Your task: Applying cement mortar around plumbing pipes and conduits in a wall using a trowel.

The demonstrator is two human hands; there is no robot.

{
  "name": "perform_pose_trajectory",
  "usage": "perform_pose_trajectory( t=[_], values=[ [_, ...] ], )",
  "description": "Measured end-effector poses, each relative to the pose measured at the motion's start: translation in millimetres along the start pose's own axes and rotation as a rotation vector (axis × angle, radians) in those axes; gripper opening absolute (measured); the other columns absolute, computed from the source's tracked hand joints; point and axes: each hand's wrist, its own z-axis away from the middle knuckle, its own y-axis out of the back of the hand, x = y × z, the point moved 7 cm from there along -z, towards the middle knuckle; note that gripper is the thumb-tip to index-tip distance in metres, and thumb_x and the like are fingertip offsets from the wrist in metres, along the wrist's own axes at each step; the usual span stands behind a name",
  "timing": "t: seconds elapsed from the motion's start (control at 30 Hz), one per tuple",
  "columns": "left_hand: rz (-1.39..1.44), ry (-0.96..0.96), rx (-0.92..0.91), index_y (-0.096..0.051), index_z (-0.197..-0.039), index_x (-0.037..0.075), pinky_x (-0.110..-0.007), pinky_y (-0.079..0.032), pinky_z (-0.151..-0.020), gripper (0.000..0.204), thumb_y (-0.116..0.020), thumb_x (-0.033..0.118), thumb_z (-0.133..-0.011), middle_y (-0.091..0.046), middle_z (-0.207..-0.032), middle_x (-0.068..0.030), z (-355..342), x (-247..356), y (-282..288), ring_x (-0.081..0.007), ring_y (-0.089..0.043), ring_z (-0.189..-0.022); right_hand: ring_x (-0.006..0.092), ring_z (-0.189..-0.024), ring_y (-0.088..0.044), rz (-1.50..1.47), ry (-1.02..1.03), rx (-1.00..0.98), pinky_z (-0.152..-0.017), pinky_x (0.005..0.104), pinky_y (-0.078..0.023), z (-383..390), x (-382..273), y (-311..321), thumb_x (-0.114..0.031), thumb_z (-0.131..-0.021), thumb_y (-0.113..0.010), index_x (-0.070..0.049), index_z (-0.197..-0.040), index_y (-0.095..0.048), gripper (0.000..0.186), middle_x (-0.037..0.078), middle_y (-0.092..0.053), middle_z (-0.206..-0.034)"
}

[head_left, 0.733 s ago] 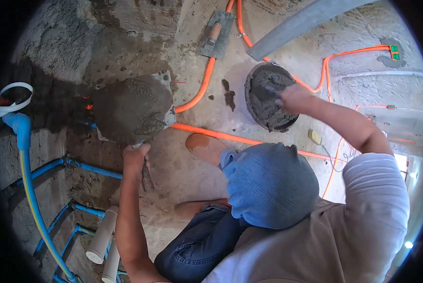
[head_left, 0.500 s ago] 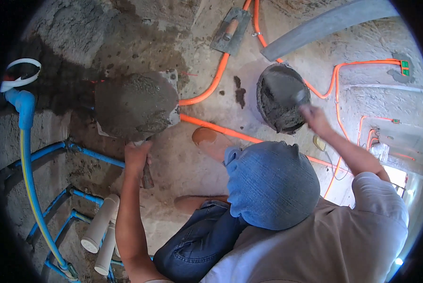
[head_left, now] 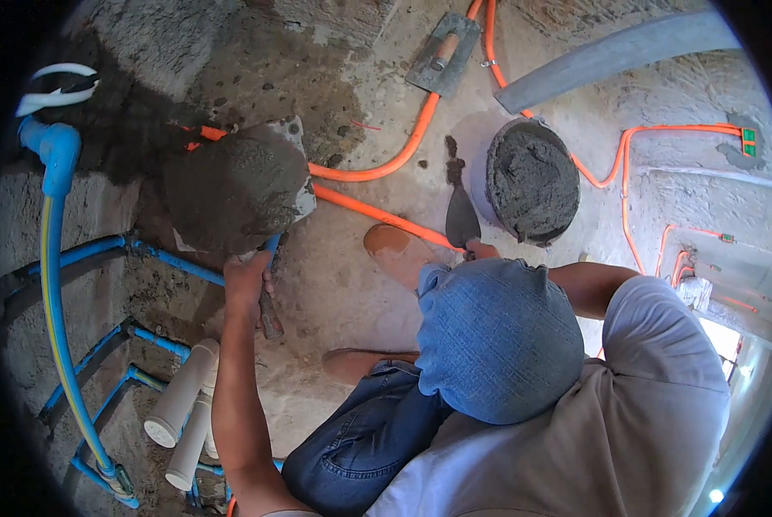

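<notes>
My left hand point(head_left: 246, 280) is closed at the near edge of a square mortar board point(head_left: 303, 179), which carries a broad heap of wet grey mortar point(head_left: 239, 185). A worn brown handle point(head_left: 269, 317) sticks out below this hand. Fingers wrapped round its handle, my right hand point(head_left: 482, 250) holds a pointed trowel point(head_left: 462, 217), with the dark blade aimed away from me. To the right of the blade stands a round bucket point(head_left: 491, 177) of thick mortar point(head_left: 534, 183). A blue denim cap point(head_left: 498, 340) hides part of my right wrist and forearm.
A flat plastering trowel point(head_left: 444, 53) lies beyond the bucket, beside a long grey board point(head_left: 614, 59). Orange conduit point(head_left: 377, 218) crosses between board and bucket. On the left are blue pipes point(head_left: 179, 269), a hose point(head_left: 52, 284) and white pipe stubs point(head_left: 182, 396).
My right hand has come out from over the bucket and moved left, bringing the trowel beside it. The left hand stays at the mortar board. The view has shifted slightly.
</notes>
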Motion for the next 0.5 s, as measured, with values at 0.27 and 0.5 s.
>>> perform_pose_trajectory(
  t=[0.27,0.5],
  values=[
    [-0.033,0.019,-0.036,-0.051,-0.080,0.005,-0.033,-0.039,-0.039,0.016,-0.065,0.013,-0.079,-0.050,-0.058,-0.0042,2.1,-2.2,-0.8,-0.0166,-0.046,-0.040,0.0229,-0.052,-0.048,-1.367,-0.569,0.051,-0.052,0.0387,-0.042,-68.1,-72.1,42.6,-0.034,-0.091,-0.044,-0.009,-0.073,-0.048,0.031,0.007,-0.046,-0.059],
    [-0.054,-0.014,-0.039,-0.051,-0.079,0.004,-0.032,-0.039,-0.039,0.016,-0.065,0.012,-0.079,-0.051,-0.058,-0.0043,4.8,3.6,-1.5,-0.0167,-0.047,-0.040,0.0213,-0.058,-0.049,-1.499,-0.451,0.254,-0.054,0.0378,-0.043,-75.1,-106.5,89.5,-0.034,-0.090,-0.046,-0.009,-0.080,-0.047,0.026,0.006,-0.049,-0.066]
  ],
)
